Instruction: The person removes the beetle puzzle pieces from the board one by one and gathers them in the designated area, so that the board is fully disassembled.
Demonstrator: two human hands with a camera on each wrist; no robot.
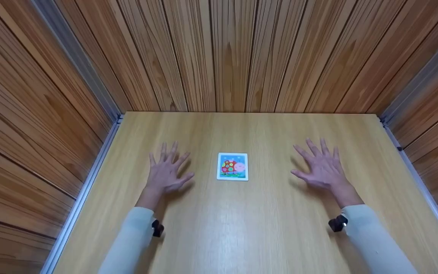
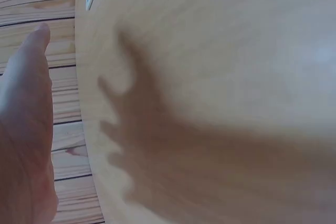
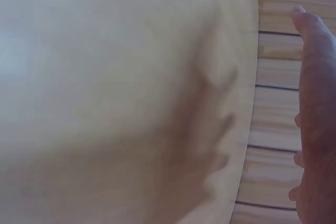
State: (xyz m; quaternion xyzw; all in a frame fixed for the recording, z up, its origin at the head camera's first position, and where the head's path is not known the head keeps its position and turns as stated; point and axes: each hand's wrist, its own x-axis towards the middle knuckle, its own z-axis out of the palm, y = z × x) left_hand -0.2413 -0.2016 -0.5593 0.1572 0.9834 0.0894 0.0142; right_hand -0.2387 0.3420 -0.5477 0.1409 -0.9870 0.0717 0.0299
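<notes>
2 bare hands, the left hand (image 1: 165,173) and the right hand (image 1: 322,167), are hovering above a pale wooden table (image 1: 232,213), and 1 picture card (image 1: 232,166) is lying flat between them. Each hand is holding its 5 fingers spread apart, gripping nothing and not touching the picture card; the left hand is hanging a little nearer to it than the right. Soft shadows (image 2: 152,124) are falling on the table apart from the hands, showing that the palms are not resting on it.

The picture card is sitting face up, its red spotted ladybird standing upright from the person's side, probably turned that way for easy viewing. This wide, mirrored pose is likely leaving the whole picture card in plain sight and showing both hands bare. Pale sleeves (image 1: 129,236) are covering the forearms, and 2 small black devices (image 1: 158,228) are sitting at the inner sides of the cuffs, presumably the cameras, placed there for watching the hands. Wooden boards (image 1: 230,57) are rising behind the table.
</notes>
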